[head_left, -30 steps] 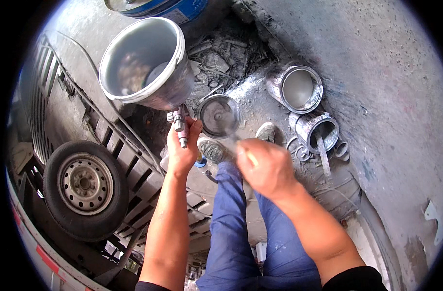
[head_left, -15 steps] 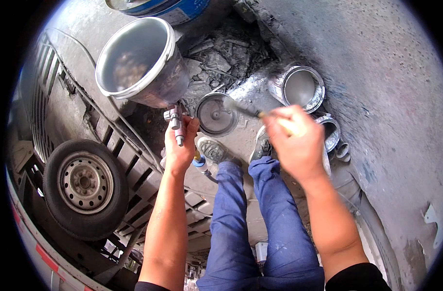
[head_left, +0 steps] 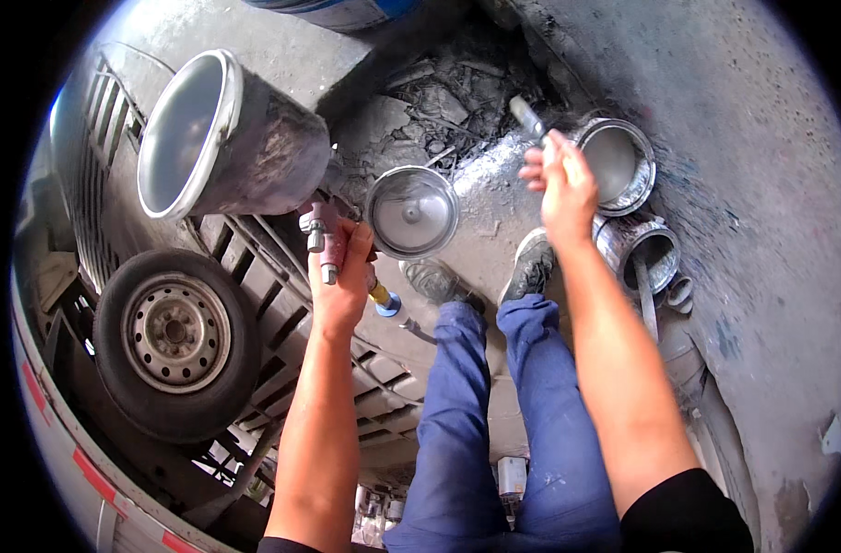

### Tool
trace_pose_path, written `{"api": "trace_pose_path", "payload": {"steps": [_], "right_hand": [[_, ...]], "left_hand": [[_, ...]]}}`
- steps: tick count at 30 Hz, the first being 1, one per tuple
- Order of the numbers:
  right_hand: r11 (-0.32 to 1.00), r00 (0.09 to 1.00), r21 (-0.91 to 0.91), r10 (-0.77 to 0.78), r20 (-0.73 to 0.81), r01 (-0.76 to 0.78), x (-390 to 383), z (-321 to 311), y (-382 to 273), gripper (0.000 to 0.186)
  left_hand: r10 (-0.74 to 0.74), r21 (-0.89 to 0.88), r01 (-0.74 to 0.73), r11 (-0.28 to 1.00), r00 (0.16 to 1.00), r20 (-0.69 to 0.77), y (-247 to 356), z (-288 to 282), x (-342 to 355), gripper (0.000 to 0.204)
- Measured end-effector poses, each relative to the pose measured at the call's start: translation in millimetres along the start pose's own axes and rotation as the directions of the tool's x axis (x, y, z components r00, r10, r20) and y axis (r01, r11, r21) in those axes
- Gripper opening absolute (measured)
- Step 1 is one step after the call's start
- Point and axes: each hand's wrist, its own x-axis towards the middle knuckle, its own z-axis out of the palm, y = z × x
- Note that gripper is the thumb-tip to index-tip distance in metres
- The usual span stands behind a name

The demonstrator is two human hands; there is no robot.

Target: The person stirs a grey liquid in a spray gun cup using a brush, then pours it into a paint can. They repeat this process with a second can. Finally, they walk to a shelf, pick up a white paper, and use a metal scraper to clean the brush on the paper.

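My left hand (head_left: 340, 290) is closed around the handle of a spray gun (head_left: 321, 230) with a worn reddish body and metal knobs. Right beside the hand is a round metal cup (head_left: 411, 214), its inside facing up with a greyish coating; its join to the gun is hidden. Below the grip hangs a yellow and blue hose fitting (head_left: 384, 299). Up and to the right, my right hand (head_left: 568, 189) is closed on a small paint brush (head_left: 528, 118), slightly blurred, its bristle end pointing away from me near an open can of pale grey paint (head_left: 612, 164).
A large grimy bucket (head_left: 278, 152) stands left of the gun. Beyond lie rubble (head_left: 439, 101) and a blue drum (head_left: 347, 11). A second can (head_left: 653, 253) with a stick sits by the wall (head_left: 752, 212). A spare wheel (head_left: 175, 332) lies on slatted metal at left.
My right hand with the brush has moved up and away from the cup, toward the rubble. The left hand still grips the spray gun. The whole view has shifted slightly.
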Motion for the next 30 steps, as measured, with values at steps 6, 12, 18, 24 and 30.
{"api": "trace_pose_path", "payload": {"steps": [6,12,18,24,30], "right_hand": [[0.832,0.887,0.334,0.349,0.303,-0.442,-93.6,5.9,-13.9,0.03],[0.663,0.867,0.559,0.387,0.315,-0.499,-126.9,-22.6,-24.5,0.033],[0.736,0.886,0.516,0.449,0.113,-0.439,-136.8,-77.9,-24.3,0.035],[0.898,0.898,0.333,0.375,-0.231,-0.289,-98.3,-153.3,-49.9,0.033],[0.724,0.931,-0.684,-0.302,-0.203,0.086,-30.2,-157.8,-55.7,0.029]], "left_hand": [[0.027,0.018,-0.029,0.999,0.995,0.096,-3.3,9.4,-11.6,0.014],[0.027,0.109,-0.05,0.993,0.979,0.202,-11.5,34.2,-38.1,0.018],[0.282,0.267,-0.414,0.87,0.863,0.419,-56.7,52.8,-62.5,0.017],[0.259,0.307,-0.386,0.87,0.888,0.38,-68.8,52.8,-68.2,0.021],[-0.016,0.298,-0.041,0.954,0.983,0.185,-40.2,49.6,-63.5,0.028]]}}
